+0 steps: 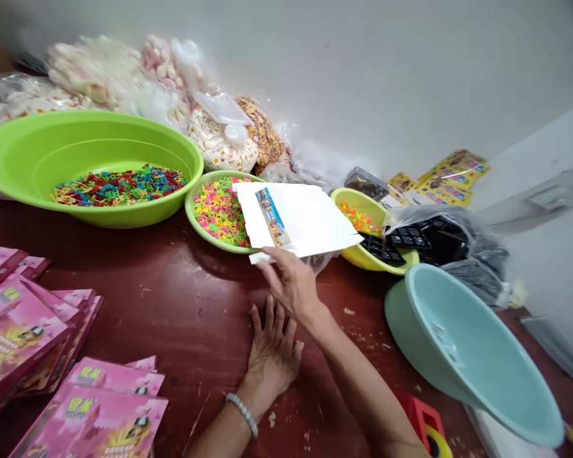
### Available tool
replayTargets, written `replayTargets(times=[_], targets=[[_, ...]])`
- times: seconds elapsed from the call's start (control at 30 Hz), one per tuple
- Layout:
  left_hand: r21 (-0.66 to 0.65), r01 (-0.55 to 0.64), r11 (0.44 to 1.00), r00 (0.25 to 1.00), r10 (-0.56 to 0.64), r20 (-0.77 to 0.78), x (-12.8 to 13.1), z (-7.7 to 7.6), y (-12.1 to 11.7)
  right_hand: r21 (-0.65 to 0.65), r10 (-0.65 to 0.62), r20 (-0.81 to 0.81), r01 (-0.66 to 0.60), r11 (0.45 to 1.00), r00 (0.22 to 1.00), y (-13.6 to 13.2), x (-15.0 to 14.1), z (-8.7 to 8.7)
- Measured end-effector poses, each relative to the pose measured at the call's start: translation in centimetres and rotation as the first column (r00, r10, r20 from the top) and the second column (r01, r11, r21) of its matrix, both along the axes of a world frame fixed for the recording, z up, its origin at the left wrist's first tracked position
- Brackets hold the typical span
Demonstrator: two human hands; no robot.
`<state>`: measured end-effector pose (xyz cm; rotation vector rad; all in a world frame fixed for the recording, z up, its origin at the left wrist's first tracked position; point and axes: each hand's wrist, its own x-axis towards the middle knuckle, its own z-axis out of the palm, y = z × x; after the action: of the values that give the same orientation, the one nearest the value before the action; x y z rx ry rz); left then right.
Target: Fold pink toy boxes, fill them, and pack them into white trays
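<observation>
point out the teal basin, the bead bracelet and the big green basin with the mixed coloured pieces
teal basin [487, 343]: head view, on its inner wall
bead bracelet [244, 413]: head view, on the beads
big green basin [119, 219]: head view, on its outer front wall

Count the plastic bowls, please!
4: a big green bowl at left, a smaller green bowl beside it, a yellow bowl right of the white card, a blue-green bowl at far right. Others may be hidden.

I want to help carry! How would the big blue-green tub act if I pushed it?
The tub is probably light for its size: only a few small things show inside. Its smoothly curved wall looks fairly stiff.
</observation>
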<state>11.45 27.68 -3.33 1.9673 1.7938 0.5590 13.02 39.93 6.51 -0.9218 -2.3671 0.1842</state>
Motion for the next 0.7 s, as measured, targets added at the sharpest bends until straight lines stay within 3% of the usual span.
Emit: replayTargets(times=[0.13,0.2,0.3,0.37,0.4,0.53,0.63,0.7], targets=[[0.003,-0.025,1.000,1.000,0.025,-0.003,0.0,0.2,0.2,0.049,-0.304,-0.055,0.307,0.950,0.951,5.8,1.9,3.4],[0.003,-0.034,0.999,0.999,0.034,-0.011,0.1,0.2,0.2,-0.146,-0.404,-0.024,0.397,0.906,0.914,9.2,1.9,4.1],[0.024,-0.042,0.999,0.999,0.043,-0.025,0.3,-0.1,0.1,-0.592,-0.402,-0.023,0.312,0.743,0.915,12.4,0.9,3.7],[0.043,-0.047,0.998,0.998,0.048,-0.027,0.3,-0.3,0.1,-0.719,-0.381,-0.062,0.224,0.658,0.922,13.1,-0.1,3.1],[0.048,-0.047,0.998,0.999,0.049,-0.025,0.3,-0.3,0.0,-0.733,-0.378,-0.081,0.202,0.649,0.922,13.2,-0.5,3.0],[0.042,-0.042,0.998,0.999,0.042,0.002,0.2,-0.2,0.1,-0.707,-0.433,-0.304,0.104,0.700,0.848,13.4,-1.2,3.6],[0.028,-0.039,0.999,0.999,0.038,0.010,0.0,0.1,0.2,-0.553,-0.402,-0.486,0.083,0.829,0.776,13.9,-0.9,5.4],[0.016,-0.039,0.999,0.999,0.039,0.005,0.0,0.2,0.2,-0.337,-0.349,-0.501,0.193,0.921,0.792,13.4,-0.3,7.4]])
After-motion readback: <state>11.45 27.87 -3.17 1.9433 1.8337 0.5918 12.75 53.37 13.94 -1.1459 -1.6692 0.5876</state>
